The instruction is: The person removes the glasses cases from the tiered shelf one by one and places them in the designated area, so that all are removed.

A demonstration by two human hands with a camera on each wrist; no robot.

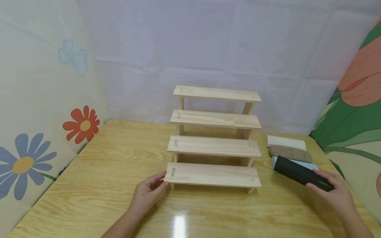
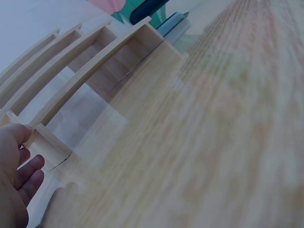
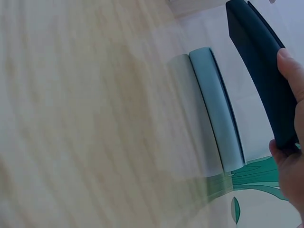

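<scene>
A four-step wooden display stand (image 1: 212, 175) stands on the table, its lowest board nearest me. At the left end of that board, my left hand (image 1: 148, 193) pinches the corner between thumb and fingers; the left wrist view shows the thumb (image 2: 19, 133) at the board's edge. My right hand (image 1: 337, 190) holds a black glasses case (image 1: 300, 173) by its right end, tilted and raised over the table right of the stand. Below the black case lies a light blue glasses case (image 1: 311, 165), partly hidden by it. In the right wrist view the blue case (image 3: 216, 109) shows apart from the black one.
Behind the blue case lie a brown case (image 1: 290, 153) and a white case (image 1: 285, 142), in a row on the wood-grain table (image 1: 119, 158). A white cloth (image 1: 208, 43) hangs at the back. Flower-printed cloths (image 1: 44, 99) flank both sides.
</scene>
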